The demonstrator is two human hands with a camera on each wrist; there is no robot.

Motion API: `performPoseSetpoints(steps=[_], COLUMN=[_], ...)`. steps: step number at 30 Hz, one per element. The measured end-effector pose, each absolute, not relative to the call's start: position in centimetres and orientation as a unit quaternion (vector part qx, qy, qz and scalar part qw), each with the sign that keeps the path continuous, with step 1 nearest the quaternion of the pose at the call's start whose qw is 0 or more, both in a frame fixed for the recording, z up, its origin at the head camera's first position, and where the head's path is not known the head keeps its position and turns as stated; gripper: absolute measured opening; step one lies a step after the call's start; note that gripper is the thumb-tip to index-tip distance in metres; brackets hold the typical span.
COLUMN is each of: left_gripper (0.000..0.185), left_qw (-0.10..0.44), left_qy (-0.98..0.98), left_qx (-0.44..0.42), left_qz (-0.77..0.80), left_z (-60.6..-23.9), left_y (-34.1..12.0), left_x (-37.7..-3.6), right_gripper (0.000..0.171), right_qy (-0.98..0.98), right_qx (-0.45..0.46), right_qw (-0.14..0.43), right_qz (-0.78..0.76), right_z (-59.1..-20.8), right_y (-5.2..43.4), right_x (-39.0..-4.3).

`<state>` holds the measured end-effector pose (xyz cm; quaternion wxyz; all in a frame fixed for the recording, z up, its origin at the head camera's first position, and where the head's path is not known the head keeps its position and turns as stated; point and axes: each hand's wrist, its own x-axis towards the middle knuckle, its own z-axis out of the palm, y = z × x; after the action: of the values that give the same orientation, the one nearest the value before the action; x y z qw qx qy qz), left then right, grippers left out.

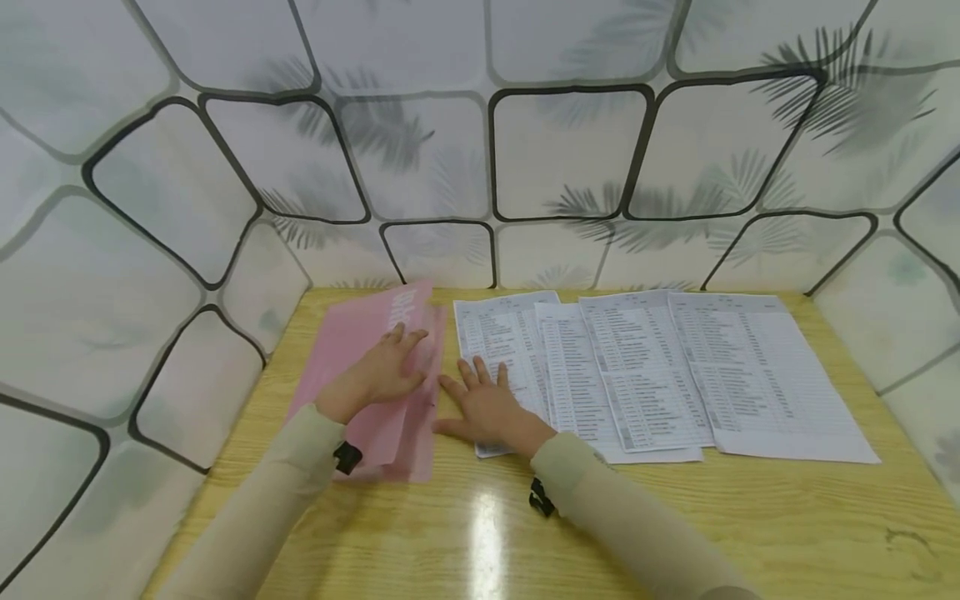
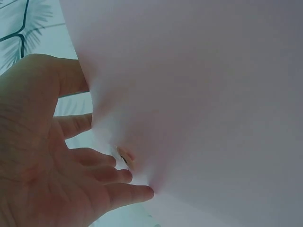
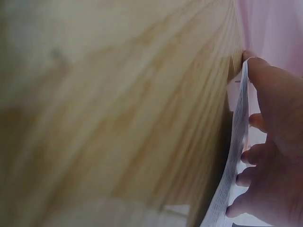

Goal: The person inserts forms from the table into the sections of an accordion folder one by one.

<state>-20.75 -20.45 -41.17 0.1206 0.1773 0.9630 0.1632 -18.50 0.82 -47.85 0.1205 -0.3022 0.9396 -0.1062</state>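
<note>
A flat pink bag or folder (image 1: pixel 348 333) with white lettering lies on the left of the table; I cannot tell which it is. Its right side shows loose, overlapping layers. My left hand (image 1: pixel 378 367) rests on it with fairly straight, spread fingers. In the left wrist view, the pink sheet (image 2: pixel 199 104) hides the thumb tip, and a small hole shows near the fingers. Between the pink item and the papers, my right hand (image 1: pixel 487 408) lies spread, its fingers touching the leftmost printed sheet (image 1: pixel 498 321). The right wrist view shows the paper's edge (image 3: pixel 234 137) against the fingers.
More printed sheets (image 1: pixel 645 375) overlap in a row to the right, the last one (image 1: pixel 765 375) at the far right. The wooden table (image 1: pixel 420 533) meets patterned walls (image 1: pixel 570 158) at the back and both sides.
</note>
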Motion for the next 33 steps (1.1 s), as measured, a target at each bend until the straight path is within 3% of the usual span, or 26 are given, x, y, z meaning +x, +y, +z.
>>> performPoseSetpoints(steps=[33], left_gripper=[0.075], left_qw=[0.070], left_qy=[0.948], left_qx=[0.209], left_qz=[0.228], left_z=[-38.7], left_y=[-22.5], left_x=[-21.0], right_gripper=[0.095], right_qy=[0.951], right_qx=[-0.262], right_qw=[0.122], right_qz=[-0.110], right_z=[-48.2], right_y=[-0.8], right_x=[-18.2])
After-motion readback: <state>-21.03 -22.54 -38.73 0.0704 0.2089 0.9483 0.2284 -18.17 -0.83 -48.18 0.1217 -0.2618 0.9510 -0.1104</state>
